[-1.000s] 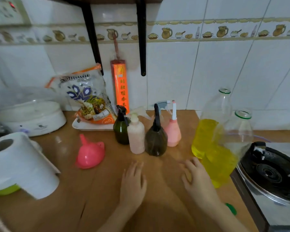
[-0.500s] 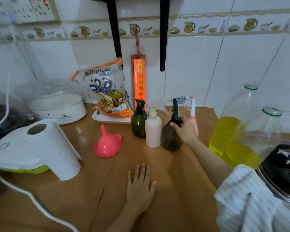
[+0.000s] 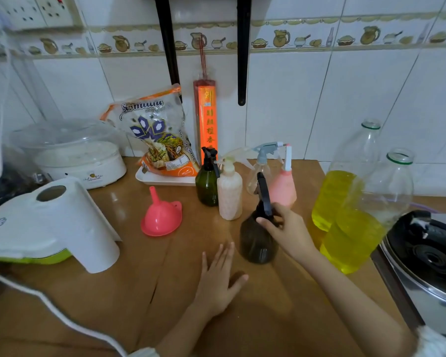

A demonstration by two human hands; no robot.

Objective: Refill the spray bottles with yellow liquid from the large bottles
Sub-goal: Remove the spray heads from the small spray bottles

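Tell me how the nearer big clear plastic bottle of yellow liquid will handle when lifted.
The nearer large clear plastic bottle looks about half full, so it is probably heavy and bottom-weighted. Its mouth has no cap, so tilting could slosh or spill. The thin clear wall may flex under a squeeze, and with no handle visible, two hands seem wise.

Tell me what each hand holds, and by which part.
The right hand grips the dark spray bottle by its neck, under the black trigger head. The left hand holds nothing.
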